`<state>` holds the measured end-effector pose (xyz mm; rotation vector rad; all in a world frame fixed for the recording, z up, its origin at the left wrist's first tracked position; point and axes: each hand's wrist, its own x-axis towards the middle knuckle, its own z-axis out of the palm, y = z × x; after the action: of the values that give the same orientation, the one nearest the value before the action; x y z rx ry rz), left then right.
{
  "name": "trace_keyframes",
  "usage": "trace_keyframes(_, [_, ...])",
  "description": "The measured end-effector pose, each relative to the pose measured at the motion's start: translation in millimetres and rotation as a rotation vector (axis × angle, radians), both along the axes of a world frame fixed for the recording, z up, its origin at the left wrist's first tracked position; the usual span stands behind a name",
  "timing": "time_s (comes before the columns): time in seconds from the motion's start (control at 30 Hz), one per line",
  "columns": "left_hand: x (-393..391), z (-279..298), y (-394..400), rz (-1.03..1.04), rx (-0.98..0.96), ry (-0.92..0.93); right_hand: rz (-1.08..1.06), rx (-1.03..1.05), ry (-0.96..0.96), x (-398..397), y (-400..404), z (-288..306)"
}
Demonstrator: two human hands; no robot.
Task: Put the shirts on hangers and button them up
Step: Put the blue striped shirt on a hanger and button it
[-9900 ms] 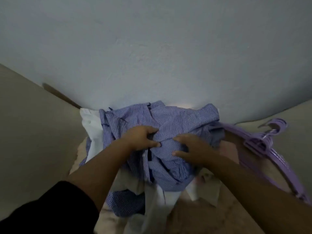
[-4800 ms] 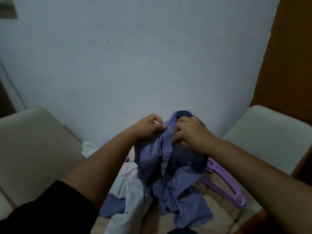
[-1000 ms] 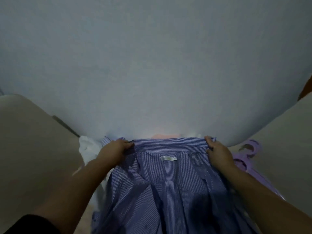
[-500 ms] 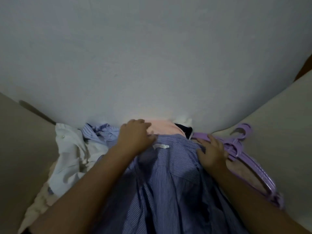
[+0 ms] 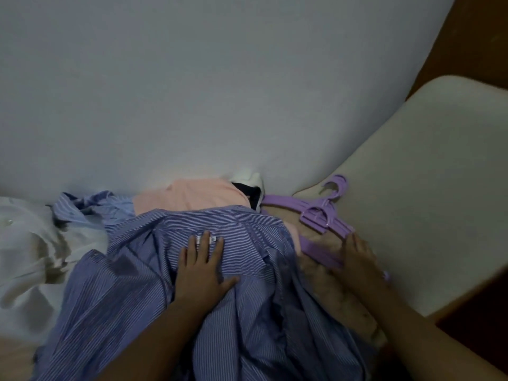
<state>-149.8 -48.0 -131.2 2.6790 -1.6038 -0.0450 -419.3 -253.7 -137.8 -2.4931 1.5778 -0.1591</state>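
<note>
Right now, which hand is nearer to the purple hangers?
Right. The right hand touches the purple hangers; the left hand rests flat on the striped shirt, apart from them.

The wall (image 5: 220, 92) closed off the far side right behind the clothes, and cream cushions (image 5: 428, 193) hemmed in the right. A white shirt (image 5: 30, 251) and a pink garment (image 5: 192, 198) crowded the left and back. Bare room remained between the striped shirt (image 5: 247, 312) and the purple hangers (image 5: 321, 218).
</note>
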Motion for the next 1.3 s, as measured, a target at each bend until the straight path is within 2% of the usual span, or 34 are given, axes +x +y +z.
trace_keyframes(0.17, [5,-15,-4,-0.001,-0.071,-0.037,0.006,-0.056,0.029,-5,-1,-16])
trace_keyframes(0.47, [5,-9,-5,0.005,-0.076,-0.029,-0.032,-0.148,0.072,1,-3,-20])
trace_keyframes(0.57, [7,-6,-2,-0.006,-0.068,-0.011,-0.051,-0.142,0.0,3,-3,-12])
trace_keyframes(0.8, [12,14,16,-0.068,-0.177,0.085,-0.134,-0.117,-0.173,-6,1,-2])
trace_keyframes(0.97, [18,35,36,0.019,-0.253,0.057,-0.218,-0.022,-0.314,2,10,39])
trace_keyframes(1.13, [31,55,65,0.266,-0.299,0.124,-0.002,0.074,-0.426,17,34,65])
trace_keyframes(1.2, [37,59,80,0.369,-0.299,0.176,0.13,0.093,-0.401,27,47,74])
trace_keyframes(1.3, [45,62,102,0.467,-0.412,0.366,0.31,0.083,-0.283,38,64,85])
